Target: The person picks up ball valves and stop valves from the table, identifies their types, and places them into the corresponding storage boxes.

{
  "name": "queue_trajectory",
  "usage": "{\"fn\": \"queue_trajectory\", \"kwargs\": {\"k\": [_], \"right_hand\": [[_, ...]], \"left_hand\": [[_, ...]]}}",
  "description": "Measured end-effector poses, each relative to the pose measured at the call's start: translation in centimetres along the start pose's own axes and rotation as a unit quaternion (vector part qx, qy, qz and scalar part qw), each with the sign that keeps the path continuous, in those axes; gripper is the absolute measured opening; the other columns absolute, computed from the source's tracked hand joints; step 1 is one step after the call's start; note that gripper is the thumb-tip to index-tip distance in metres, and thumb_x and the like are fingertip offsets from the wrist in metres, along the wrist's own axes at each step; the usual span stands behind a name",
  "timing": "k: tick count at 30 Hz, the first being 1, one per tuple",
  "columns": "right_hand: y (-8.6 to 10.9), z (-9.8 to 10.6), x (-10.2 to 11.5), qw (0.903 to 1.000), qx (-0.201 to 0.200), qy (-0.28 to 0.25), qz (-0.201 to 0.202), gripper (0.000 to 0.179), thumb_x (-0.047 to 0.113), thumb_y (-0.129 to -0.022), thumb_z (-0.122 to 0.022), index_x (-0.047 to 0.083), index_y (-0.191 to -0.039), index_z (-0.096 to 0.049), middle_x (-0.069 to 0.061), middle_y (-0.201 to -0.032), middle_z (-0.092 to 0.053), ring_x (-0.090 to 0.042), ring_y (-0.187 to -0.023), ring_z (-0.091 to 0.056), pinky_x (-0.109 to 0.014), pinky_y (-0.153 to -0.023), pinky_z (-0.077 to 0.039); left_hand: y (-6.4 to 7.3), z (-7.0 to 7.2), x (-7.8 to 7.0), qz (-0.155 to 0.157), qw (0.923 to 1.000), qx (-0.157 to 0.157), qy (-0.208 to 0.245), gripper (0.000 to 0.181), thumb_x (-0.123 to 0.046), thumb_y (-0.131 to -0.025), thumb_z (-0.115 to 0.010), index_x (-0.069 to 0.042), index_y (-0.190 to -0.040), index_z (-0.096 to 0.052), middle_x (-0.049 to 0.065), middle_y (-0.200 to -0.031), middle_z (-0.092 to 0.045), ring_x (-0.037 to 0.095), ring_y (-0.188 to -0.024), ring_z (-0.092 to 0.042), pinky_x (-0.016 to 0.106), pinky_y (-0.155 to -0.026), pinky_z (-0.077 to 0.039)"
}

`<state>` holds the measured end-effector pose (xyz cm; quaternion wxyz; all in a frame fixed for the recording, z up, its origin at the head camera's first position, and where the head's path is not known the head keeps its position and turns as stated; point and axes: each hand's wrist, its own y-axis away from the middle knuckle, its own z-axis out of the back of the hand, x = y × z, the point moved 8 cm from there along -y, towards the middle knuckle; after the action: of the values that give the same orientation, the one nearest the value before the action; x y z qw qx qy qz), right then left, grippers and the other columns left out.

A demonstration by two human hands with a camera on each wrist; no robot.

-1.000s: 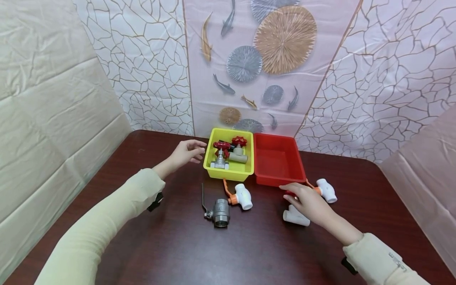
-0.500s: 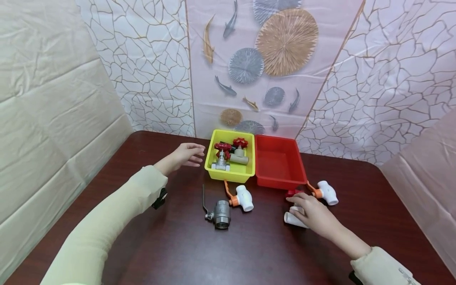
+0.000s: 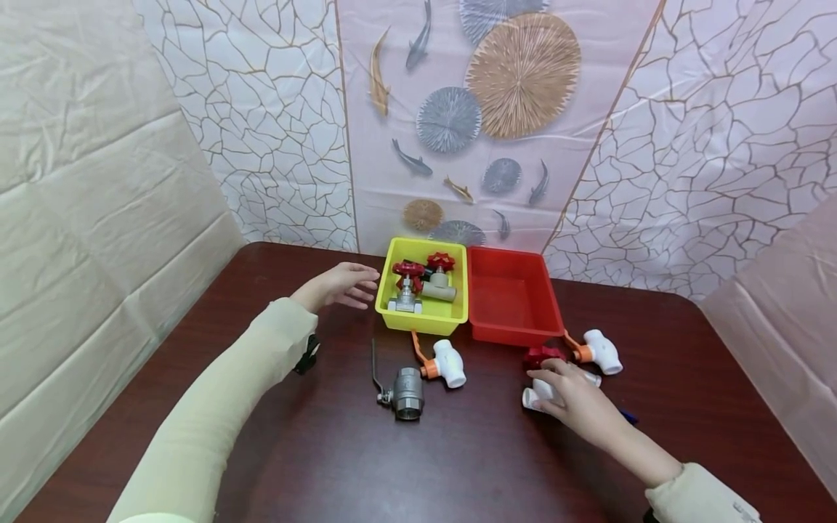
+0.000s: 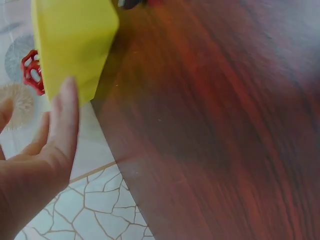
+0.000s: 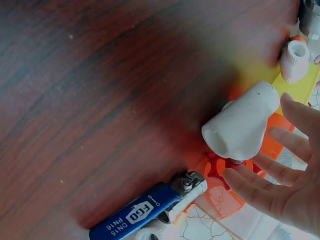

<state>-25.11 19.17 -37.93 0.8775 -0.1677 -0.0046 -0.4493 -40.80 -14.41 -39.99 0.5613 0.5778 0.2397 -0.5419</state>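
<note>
White valve (image 5: pixel 242 120): appears to rest on the tabletop (image 3: pixel 471 465), one pipe end facing my wrist camera. With 12 o'clock pointing away from the person in the head view, the red tray (image 3: pixel 510 335) is at its 11, near.
Red handwheel (image 3: pixel 541 357): on the valve's 12 o'clock side, looking attached to it.
Right hand (image 3: pixel 578 403): fingers spread and loosely bent around the valve's 3 o'clock side, pinching nothing I can make out; I cannot tell whether a fingertip touches.
Grip I'd want: thumb and fingers brought together across the pipe body from opposite sides; the wheel may turn, so I would not trust it as a handle.
Blue-handled valve (image 5: pixel 132 215): just beyond the hand at about 3 o'clock, partly hidden from the head camera; I'd keep the little finger high to avoid nudging it.
Orange-lever valve (image 3: pixel 604 352): at 1 to 2 o'clock, near, lever pointing toward 11; a sideways sweep could catch it, so straight up is my choice.
Left hand (image 3: pixel 341 285): at the yellow tray's (image 3: pixel 425 323) 9 o'clock, fingers extended, holding nothing; best kept off that rim.
</note>
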Motion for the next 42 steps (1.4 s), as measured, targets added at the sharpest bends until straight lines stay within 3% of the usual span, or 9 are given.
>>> {"fn": "queue_trajectory", "kwargs": {"k": [4, 9, 18, 25, 31, 35, 42], "right_hand": [[0.2, -0.5, -0.2, 0.9996, 0.019, -0.014, -0.013, 0.046, 0.018, -0.069, -0.082, 0.001, -0.109, -0.067, -0.017, -0.111, -0.06, -0.032, -0.096, -0.061, -0.047, -0.08, -0.051], [0.3, -1.0, -0.1, 0.999, 0.039, -0.018, -0.01, 0.051, 0.018, -0.067, -0.083, -0.001, -0.111, -0.065, -0.021, -0.116, -0.058, -0.034, -0.098, -0.062, -0.047, -0.081, -0.052], [0.3, -1.7, -0.3, 0.9981, 0.054, -0.026, 0.01, 0.046, 0.018, -0.069, -0.082, 0.002, -0.109, -0.066, -0.023, -0.12, -0.058, -0.035, -0.099, -0.063, -0.048, -0.081, -0.052], [0.0, -2.0, -0.5, 0.9968, 0.059, -0.029, 0.045, 0.034, 0.013, -0.071, -0.08, 0.003, -0.102, -0.068, -0.018, -0.111, -0.064, -0.032, -0.098, -0.063, -0.046, -0.081, -0.051], [-0.1, -2.1, -0.8, 0.9951, 0.072, -0.042, 0.054, 0.031, 0.013, -0.073, -0.079, 0.005, -0.1, -0.068, -0.017, -0.109, -0.065, -0.032, -0.099, -0.062, -0.047, -0.082, -0.051], [-0.1, -2.2, -0.8, 0.9948, 0.073, -0.043, 0.057, 0.03, 0.014, -0.073, -0.078, 0.005, -0.1, -0.068, -0.017, -0.109, -0.065, -0.033, -0.1, -0.062, -0.046, -0.083, -0.05], [-0.1, -2.1, -0.7, 0.9952, 0.068, -0.039, 0.059, 0.03, 0.014, -0.073, -0.078, 0.005, -0.099, -0.067, -0.015, -0.106, -0.065, -0.032, -0.098, -0.062, -0.046, -0.082, -0.051]], "left_hand": [[-0.6, -0.3, 0.2, 0.038, 0.9992, 0.007, -0.006, 0.051, -0.025, -0.1, -0.045, -0.002, -0.143, -0.034, 0.022, -0.138, -0.046, 0.037, -0.12, -0.053, 0.04, -0.091, -0.052], [-1.2, -0.8, 0.2, 0.07, 0.9973, 0.009, 0.019, 0.05, -0.024, -0.099, -0.048, -0.004, -0.143, -0.036, 0.02, -0.14, -0.046, 0.031, -0.113, -0.056, 0.04, -0.093, -0.051], [-2.0, -0.6, 0.9, 0.106, 0.9915, -0.038, 0.065, 0.052, -0.03, -0.096, -0.053, -0.008, -0.141, -0.038, 0.017, -0.138, -0.047, 0.031, -0.119, -0.054, 0.039, -0.093, -0.051], [-2.2, -0.8, 1.3, 0.112, 0.9897, -0.037, 0.081, 0.05, -0.025, -0.095, -0.056, -0.007, -0.139, -0.041, 0.015, -0.139, -0.047, 0.026, -0.115, -0.055, 0.036, -0.097, -0.048], [-2.4, -1.0, 1.3, 0.108, 0.9898, -0.03, 0.088, 0.047, -0.011, -0.095, -0.055, -0.009, -0.14, -0.044, 0.014, -0.137, -0.048, 0.022, -0.103, -0.056, 0.035, -0.098, -0.048], [-2.4, -0.9, 1.5, 0.096, 0.9918, -0.02, 0.082, 0.051, -0.005, -0.094, -0.054, -0.011, -0.142, -0.041, 0.014, -0.139, -0.046, 0.019, -0.095, -0.056, 0.032, -0.094, -0.051], [-2.4, -0.8, 2.1, 0.072, 0.9907, -0.007, 0.115, 0.052, -0.004, -0.093, -0.056, -0.011, -0.142, -0.041, 0.013, -0.136, -0.047, 0.017, -0.094, -0.055, 0.027, -0.083, -0.055]]}}
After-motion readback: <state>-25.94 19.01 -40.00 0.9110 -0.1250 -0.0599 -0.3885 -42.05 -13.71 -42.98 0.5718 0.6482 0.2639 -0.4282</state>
